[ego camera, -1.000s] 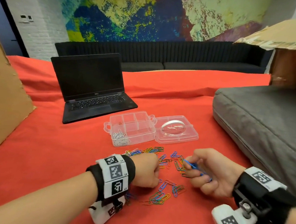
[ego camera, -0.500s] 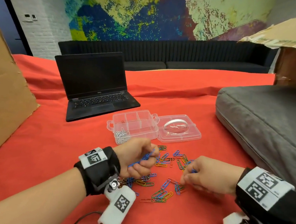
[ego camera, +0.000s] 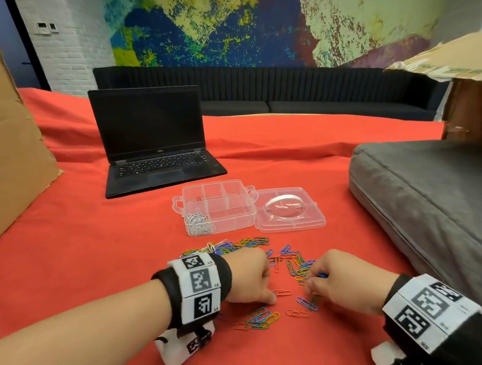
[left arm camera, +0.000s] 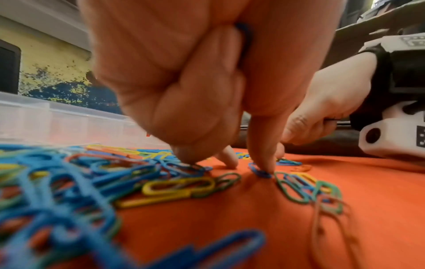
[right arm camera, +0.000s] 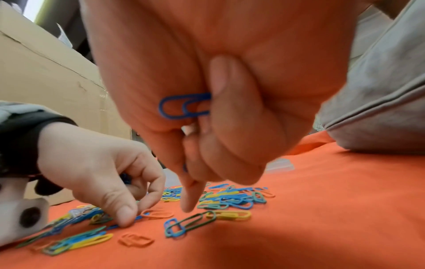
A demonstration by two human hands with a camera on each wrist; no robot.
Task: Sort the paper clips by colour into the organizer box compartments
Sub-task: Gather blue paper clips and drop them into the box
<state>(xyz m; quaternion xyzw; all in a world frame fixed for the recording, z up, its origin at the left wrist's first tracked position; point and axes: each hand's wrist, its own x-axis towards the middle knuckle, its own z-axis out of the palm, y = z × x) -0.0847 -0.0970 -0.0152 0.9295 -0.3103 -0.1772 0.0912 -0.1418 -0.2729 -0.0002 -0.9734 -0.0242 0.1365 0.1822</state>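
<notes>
Both hands work low over the scattered coloured wire paper clips (ego camera: pixel 294 264) on the red-covered desk (ego camera: pixel 114 259). The right hand (right arm camera: pixel 207 91) clenches blue paper clips (right arm camera: pixel 184 105) against its palm; the left hand (ego camera: pixel 249 277) curls around blue ones too. The clear plastic compartmented organizer box (ego camera: pixel 218 206) sits just beyond.

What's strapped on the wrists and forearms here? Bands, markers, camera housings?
Both forearms are bare, no sleeves. The left hand and right hand each sit ahead of a black wrist band wrapped by white panels printed with black square fiducial markers. Under each wrist hangs a white camera housing with its own marker and, in the left wrist view, a round dark opening.
</notes>
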